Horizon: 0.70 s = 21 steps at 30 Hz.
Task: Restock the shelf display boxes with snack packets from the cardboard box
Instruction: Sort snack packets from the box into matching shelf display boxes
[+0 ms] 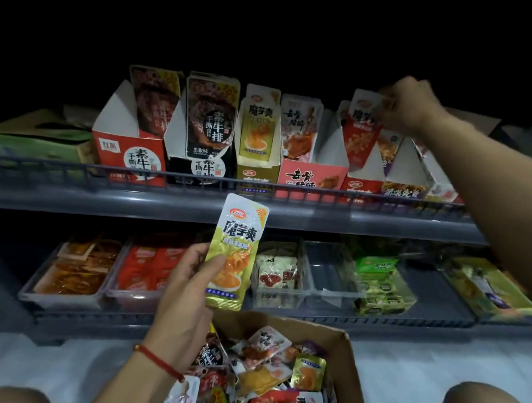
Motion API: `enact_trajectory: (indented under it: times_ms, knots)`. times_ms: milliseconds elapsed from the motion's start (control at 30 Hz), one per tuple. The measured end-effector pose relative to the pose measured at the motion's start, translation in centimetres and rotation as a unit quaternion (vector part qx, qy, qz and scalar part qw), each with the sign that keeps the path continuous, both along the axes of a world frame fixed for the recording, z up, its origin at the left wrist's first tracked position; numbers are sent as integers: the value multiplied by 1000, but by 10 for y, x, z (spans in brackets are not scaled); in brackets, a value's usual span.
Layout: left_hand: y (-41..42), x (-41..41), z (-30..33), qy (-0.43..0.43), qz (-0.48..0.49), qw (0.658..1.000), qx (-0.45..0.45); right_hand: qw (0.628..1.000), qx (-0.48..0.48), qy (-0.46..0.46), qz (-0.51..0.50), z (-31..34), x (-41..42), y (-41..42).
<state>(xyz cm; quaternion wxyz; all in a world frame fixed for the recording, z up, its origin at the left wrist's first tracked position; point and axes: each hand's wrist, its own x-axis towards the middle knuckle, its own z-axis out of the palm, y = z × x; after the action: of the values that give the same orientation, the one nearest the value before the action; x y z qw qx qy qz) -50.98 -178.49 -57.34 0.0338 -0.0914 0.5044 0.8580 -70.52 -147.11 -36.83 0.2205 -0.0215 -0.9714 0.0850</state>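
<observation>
My left hand (186, 297) grips a yellow-green snack packet (237, 253) upright in front of the shelves, above the open cardboard box (344, 367) full of mixed packets. My right hand (406, 106) is raised at the upper shelf and pinches the top of a red-and-white packet (361, 128) that stands in a red display box (362, 187). Further left on that shelf stands a yellow display box (257, 171) holding matching yellow packets.
The upper shelf also carries red (129, 152), black (201, 164) and pink (313, 175) display boxes behind a grey rail (77, 174). The lower shelf holds clear trays (330, 277) of packets. My knees show at both bottom corners. A white floor lies below.
</observation>
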Motion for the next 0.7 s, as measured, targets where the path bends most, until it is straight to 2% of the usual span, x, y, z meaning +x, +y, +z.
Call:
enact_trajectory:
  times_ms: [200,400,567,700]
  knots:
    - [1,-6,-5,-9,6,1000,-2,995,88,-46,-20,-17,-32,3]
    - [-3,-8,-7,-13,7,1000,4,994,106,-26,-23,-19,-45,3]
    - [-2,-9,-8,-12,2,1000,1,993,110,29,-15,-18,-49,1]
    - [0,-9,-9,-13,2,1000,-3,994,107,30,-14,-25,-48,0]
